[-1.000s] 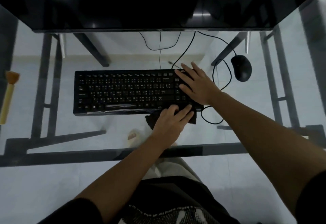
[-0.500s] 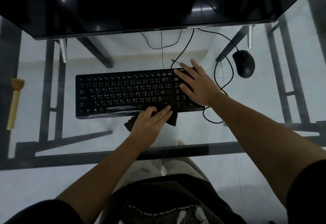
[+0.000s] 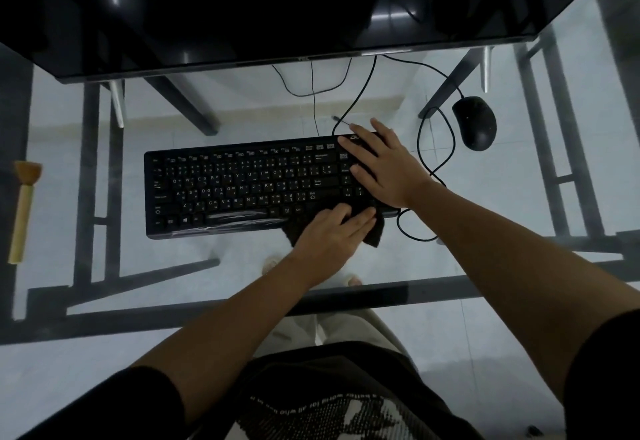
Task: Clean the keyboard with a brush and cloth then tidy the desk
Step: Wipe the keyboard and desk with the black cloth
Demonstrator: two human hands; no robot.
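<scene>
Under both hands lies the keyboard [image 3: 242, 190]: the left hand [image 3: 332, 235] presses a dark cloth [image 3: 375, 236] with flattened fingers onto its near edge, just below the right hand [image 3: 384, 169], which rests spread and empty on the number pad. Wiping seems under way; the keys left of the hands may be yet to do, and tidying remains. Far left of the hands lies the brush [image 3: 24, 207]; right of them sits the mouse [image 3: 476, 122], its looping cable [image 3: 420, 148] close to the cloth

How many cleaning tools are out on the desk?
2. The brush lies at the desk's far left; the dark cloth is under the left hand at the keyboard's front right.
</scene>
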